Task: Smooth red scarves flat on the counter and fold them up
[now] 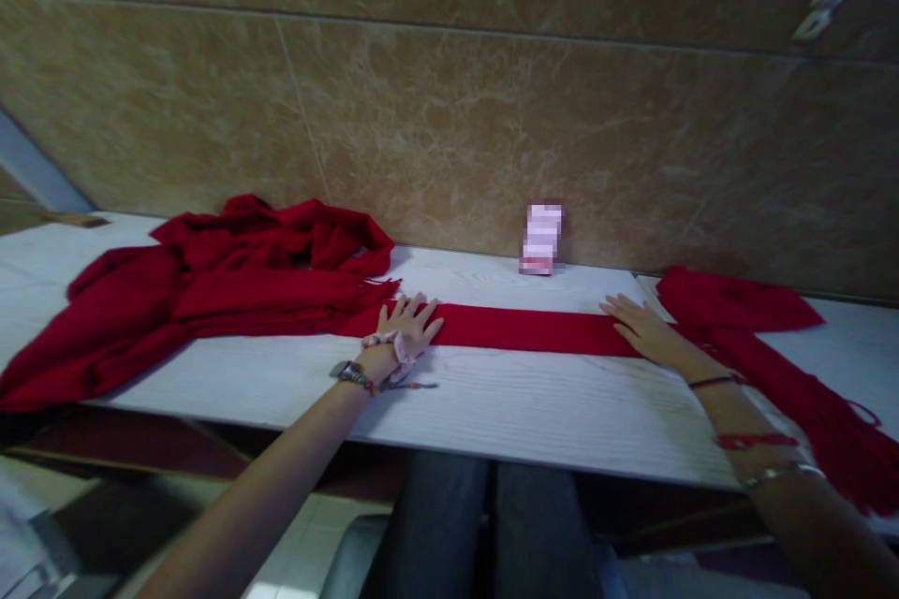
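A red scarf [520,328] is laid out as a long, flat, folded strip across the white table. Resting on the strip's left part is my left hand [408,326], palm down with fingers spread. My right hand [642,328] lies flat over the strip's right part, fingers stretched out. Beyond my left hand, a large crumpled heap of red cloth [245,271] with some fringe covers the table's left side. By my right forearm lie a folded red piece [730,299] and a fringed red end [821,421] that reaches the front edge.
A phone-like upright object [542,239], blurred out, leans against the brown marbled wall [449,131]. Wall sockets [821,9] sit at the upper right. The white table [492,412] is narrow, its front edge just above my legs [449,524].
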`<state>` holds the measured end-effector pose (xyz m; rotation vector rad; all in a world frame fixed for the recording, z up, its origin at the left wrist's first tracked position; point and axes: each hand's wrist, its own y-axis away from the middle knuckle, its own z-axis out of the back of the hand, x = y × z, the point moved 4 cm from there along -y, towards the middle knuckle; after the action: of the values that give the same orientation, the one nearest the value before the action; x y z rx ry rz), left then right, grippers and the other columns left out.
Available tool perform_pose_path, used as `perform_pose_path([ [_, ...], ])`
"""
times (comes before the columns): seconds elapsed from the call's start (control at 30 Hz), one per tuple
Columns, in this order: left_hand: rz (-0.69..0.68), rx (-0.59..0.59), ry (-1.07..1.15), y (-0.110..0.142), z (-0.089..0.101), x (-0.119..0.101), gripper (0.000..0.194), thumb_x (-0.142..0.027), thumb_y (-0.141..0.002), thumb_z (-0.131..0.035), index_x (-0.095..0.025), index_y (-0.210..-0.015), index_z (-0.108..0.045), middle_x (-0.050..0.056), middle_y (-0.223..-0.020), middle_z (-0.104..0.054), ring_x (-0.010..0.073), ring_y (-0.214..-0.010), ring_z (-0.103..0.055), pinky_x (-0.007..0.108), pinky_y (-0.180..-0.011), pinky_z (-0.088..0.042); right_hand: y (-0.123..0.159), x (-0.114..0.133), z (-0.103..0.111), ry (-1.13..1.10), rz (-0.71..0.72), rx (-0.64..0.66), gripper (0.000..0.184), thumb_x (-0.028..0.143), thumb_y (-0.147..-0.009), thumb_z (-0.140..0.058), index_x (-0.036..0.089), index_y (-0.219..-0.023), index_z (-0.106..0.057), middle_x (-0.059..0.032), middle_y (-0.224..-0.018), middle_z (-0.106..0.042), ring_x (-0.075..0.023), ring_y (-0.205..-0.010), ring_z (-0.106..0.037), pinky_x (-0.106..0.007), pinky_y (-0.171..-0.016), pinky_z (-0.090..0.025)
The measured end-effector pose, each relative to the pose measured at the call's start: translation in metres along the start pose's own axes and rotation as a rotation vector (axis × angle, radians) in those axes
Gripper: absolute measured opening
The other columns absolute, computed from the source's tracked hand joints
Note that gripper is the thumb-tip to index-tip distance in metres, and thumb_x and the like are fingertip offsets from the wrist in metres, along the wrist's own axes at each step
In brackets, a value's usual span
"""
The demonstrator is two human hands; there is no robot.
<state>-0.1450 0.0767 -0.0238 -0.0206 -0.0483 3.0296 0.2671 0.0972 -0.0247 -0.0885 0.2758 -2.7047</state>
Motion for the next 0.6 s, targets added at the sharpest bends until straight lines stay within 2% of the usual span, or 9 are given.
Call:
perform_pose_path([
  [0.1,0.002,-0.017,0.006,0.003,0.001,-0.004,0.049,-0.046,-0.089,-0.024,-0.029,-0.135,-0.029,0.004,-0.142,-0.025,0.0316,-0.129,-0.018,0.055,-0.1,-0.018,-0.012,0.032,0.007,-0.042,0.068,0.016,0.047,0.037,-0.087,-0.024,0.023,-0.128,-0.041,-0.0091,-0.138,-0.035,-0.0259,-0.128,-0.026,-0.055,-0.1,-0.022],
  [0.23,-0.015,-0.052,0.019,0.002,0.006,-0.008,0.049,-0.042,-0.089,-0.027,-0.026,-0.135,-0.031,0.006,-0.142,-0.025,0.0295,-0.13,-0.019,0.052,-0.101,-0.019,-0.035,0.093,0.015,-0.069,0.254,0.078,0.051,0.046,-0.087,-0.027,0.022,-0.131,-0.037,-0.0097,-0.14,-0.032,-0.0264,-0.129,-0.023,-0.053,-0.101,-0.023],
  [0.33,-0.129,-0.117,0.029,0.0,0.01,-0.013,0.048,-0.038,-0.089,-0.029,-0.026,-0.136,-0.028,0.004,-0.143,-0.021,0.025,-0.131,-0.017,0.046,-0.103,-0.021,-0.051,0.137,0.018,-0.102,0.347,0.079,0.054,0.05,-0.087,-0.026,0.024,-0.134,-0.032,-0.009,-0.141,-0.03,-0.025,-0.13,-0.022,-0.052,-0.102,-0.021],
  [0.4,-0.23,-0.083,0.044,0.0,0.009,-0.018,0.047,-0.037,-0.09,-0.027,-0.027,-0.135,-0.029,0.001,-0.143,-0.022,0.022,-0.131,-0.016,0.042,-0.103,-0.022,-0.058,0.158,0.015,-0.124,0.384,0.099,0.055,0.05,-0.087,-0.026,0.024,-0.135,-0.03,-0.0089,-0.141,-0.029,-0.0243,-0.13,-0.021,-0.05,-0.102,-0.022],
  [0.5,-0.277,0.007,0.064,0.002,0.005,-0.021,0.045,-0.038,-0.09,-0.025,-0.027,-0.134,-0.033,0.0,-0.141,-0.027,0.0202,-0.131,-0.019,0.04,-0.105,-0.02,-0.062,0.173,0.006,-0.159,0.395,0.149,0.055,0.049,-0.088,-0.025,0.022,-0.135,-0.029,-0.009,-0.142,-0.028,-0.024,-0.13,-0.022,-0.05,-0.103,-0.022],
  [0.6,-0.217,-0.012,0.069,0.006,0.005,-0.018,0.045,-0.037,-0.09,-0.027,-0.028,-0.133,-0.033,-0.001,-0.141,-0.028,0.0178,-0.131,-0.019,0.036,-0.105,-0.018,-0.063,0.168,-0.002,-0.181,0.379,0.196,0.052,0.048,-0.088,-0.025,0.024,-0.135,-0.031,-0.0076,-0.141,-0.029,-0.0235,-0.129,-0.025,-0.051,-0.102,-0.022],
])
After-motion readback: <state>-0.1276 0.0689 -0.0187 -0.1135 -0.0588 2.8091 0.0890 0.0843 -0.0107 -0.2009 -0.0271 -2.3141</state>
